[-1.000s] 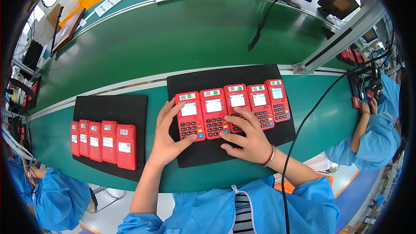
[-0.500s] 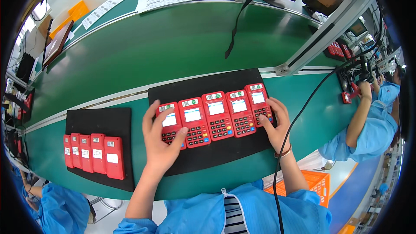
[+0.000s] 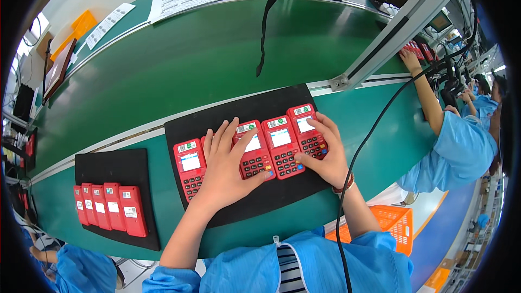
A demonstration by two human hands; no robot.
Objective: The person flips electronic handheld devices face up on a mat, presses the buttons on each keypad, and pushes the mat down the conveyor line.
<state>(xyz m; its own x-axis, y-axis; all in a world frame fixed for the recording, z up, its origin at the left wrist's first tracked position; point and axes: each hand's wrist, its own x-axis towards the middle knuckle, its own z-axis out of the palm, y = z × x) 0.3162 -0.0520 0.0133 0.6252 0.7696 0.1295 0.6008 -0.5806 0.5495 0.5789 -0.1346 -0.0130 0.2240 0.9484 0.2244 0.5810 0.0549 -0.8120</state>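
Note:
A slanted row of red card payment terminals lies face up on a black mat, screens lit and keypads toward me. My left hand is open over the second terminal from the left, mostly hiding it. Its fingers stretch toward the far ends, and its thumb rests by the lower keys of the third terminal. Around the rightmost terminal, my right hand is open, fingers bent at the screen's right side. Its thumb lies where that terminal meets its neighbour. The leftmost terminal is untouched.
Left, several red terminals lie face down on another black mat. A black cable crosses beside my right forearm. A metal post and a hanging strap stand beyond. A co-worker works at right, above an orange crate.
My left hand has moved right, from the leftmost terminal onto the second and third. My right hand's fingers and thumb now reach farther over the rightmost terminal. The co-worker's arm now reaches forward.

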